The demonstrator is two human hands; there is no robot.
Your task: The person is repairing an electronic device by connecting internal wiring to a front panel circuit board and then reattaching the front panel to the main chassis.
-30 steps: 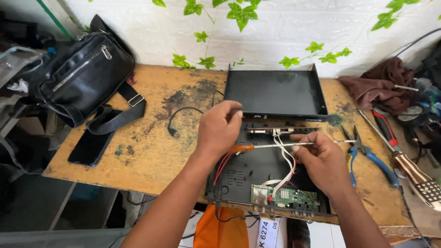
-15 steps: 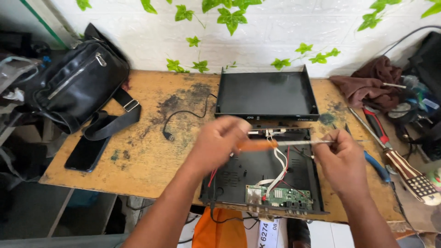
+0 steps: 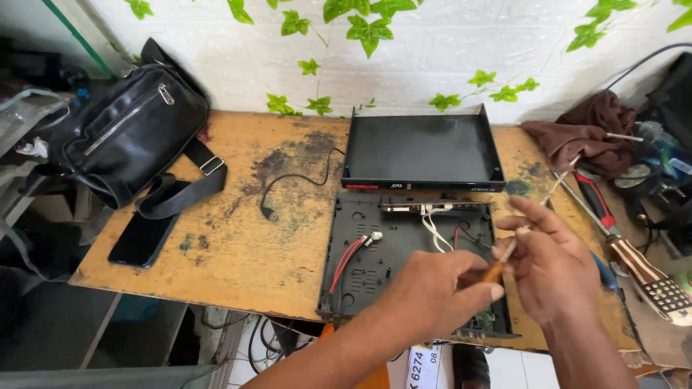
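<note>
Screwdriver (image 3: 504, 261): my left hand (image 3: 440, 292) closes around its orange handle; my right hand (image 3: 551, 263) pinches the thin shaft between fingertips. Long axis runs lower left to upper right, above the open black chassis (image 3: 375, 266) at lower centre frame.

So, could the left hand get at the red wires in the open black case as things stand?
Probably yes. The left hand sits just right of the red wires, which lie exposed in the open case with nothing over them. But it grips an orange-handled tool, so it isn't free.
</note>
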